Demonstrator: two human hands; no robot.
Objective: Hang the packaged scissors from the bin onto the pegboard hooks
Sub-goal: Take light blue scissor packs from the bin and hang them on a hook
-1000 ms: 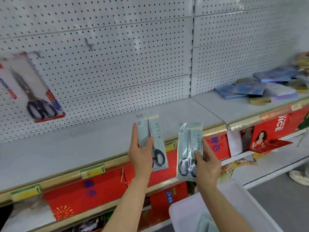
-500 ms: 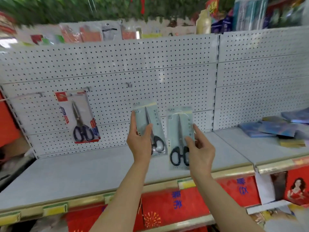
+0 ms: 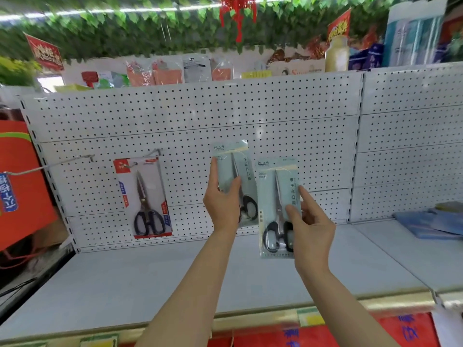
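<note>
My left hand (image 3: 221,205) grips a pale blue scissors pack (image 3: 244,166) upright in front of the white pegboard (image 3: 190,116), its top near the board's middle. Just to the right and a little lower, my right hand (image 3: 312,232) holds a second pale blue scissors pack (image 3: 276,196) by its right edge. A red-carded pack of black-handled scissors (image 3: 145,199) hangs from a hook (image 3: 156,152) on the left. Further left an empty hook (image 3: 86,157) sticks out. The bin is out of view.
A grey shelf (image 3: 140,284) runs below the pegboard, with blue flat packs (image 3: 436,221) lying at its right end. A red box (image 3: 20,184) stands at the far left. Packaged goods line the top of the pegboard under green leaf garlands.
The view has tilted up from the shelf edge and bin to the pegboard. Both hands have risen with their packs toward the board; the right pack now faces front.
</note>
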